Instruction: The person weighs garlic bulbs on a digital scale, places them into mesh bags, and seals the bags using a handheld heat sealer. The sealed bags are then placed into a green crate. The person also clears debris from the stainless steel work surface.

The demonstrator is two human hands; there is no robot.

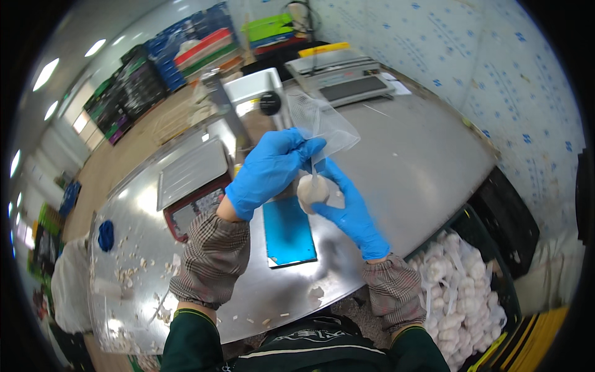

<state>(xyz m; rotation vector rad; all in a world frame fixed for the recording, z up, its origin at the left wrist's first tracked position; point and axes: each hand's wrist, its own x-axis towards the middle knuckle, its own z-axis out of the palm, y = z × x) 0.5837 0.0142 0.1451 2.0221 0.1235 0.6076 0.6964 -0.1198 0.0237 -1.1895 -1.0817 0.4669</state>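
Observation:
Both my hands wear blue gloves and meet above the middle of a steel table. My left hand (274, 167) pinches the gathered neck of a white mesh bag (332, 125), whose loose end flares up and away from me. Just below, a pale garlic bulb (312, 193) sits where the mesh narrows to a twisted strand. My right hand (351, 211) cups the bulb from the right, thumb in front and fingers partly hidden behind. Under the hands lies a flat rectangular block with a bright blue top (290, 232).
A crate of netted garlic bulbs (458, 297) stands at my right. Garlic scraps (130, 274) and a blue coil (106, 235) lie left on the table (418, 153). Behind are a metal tray (193, 172), a white bin (253, 86) and a wrapping machine or scale (348, 83).

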